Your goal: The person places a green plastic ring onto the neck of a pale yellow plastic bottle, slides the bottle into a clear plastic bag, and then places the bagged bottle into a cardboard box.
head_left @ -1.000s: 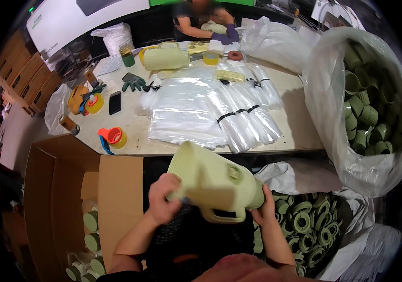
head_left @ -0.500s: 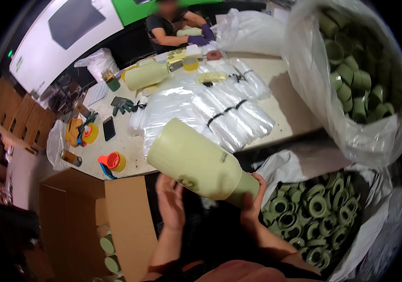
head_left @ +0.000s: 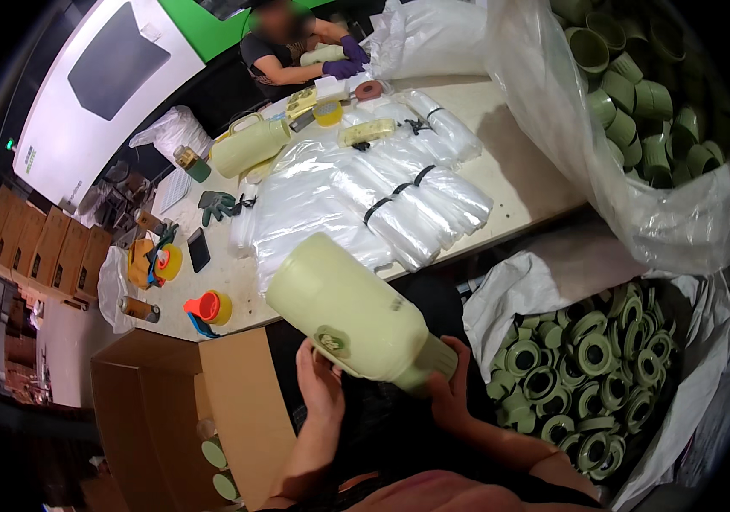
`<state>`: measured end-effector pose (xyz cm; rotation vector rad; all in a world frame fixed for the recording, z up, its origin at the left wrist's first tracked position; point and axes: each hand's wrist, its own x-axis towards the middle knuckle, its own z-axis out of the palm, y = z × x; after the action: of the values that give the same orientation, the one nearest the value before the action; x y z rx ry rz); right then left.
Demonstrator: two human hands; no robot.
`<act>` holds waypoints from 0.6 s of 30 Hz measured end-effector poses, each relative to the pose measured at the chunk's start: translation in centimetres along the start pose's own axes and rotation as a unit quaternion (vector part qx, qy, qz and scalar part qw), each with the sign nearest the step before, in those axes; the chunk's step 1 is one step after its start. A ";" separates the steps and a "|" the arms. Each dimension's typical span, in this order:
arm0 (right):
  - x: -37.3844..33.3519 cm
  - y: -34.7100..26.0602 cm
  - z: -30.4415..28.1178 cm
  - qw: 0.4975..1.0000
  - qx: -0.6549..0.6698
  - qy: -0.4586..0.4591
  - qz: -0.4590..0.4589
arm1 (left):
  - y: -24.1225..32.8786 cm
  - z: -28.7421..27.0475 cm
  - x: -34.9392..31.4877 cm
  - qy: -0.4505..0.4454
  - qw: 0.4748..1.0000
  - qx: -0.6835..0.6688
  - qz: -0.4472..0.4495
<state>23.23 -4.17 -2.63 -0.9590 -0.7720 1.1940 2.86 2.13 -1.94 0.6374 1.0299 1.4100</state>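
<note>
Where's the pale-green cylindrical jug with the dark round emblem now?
In the head view, the jug is tilted just below centre, its darker-green ridged cap in the right hand, left hand by the emblem.

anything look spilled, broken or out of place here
Nothing is visibly spilled, and the held jug shows no obvious damage. Mildly odd: another pale green jug, toward the back of the table, lies on its side instead of standing upright, perhaps deliberately.

The head camera looks down across a table.
</note>
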 end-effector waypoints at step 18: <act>-15.3 22.6 -34.4 0.618 -0.652 0.143 0.415 | 2.4 2.2 -3.2 -0.306 0.788 0.518 0.130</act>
<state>41.55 -23.81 -37.38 -2.9192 -0.9183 1.0132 4.01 -0.21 1.71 1.9605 1.1356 0.6173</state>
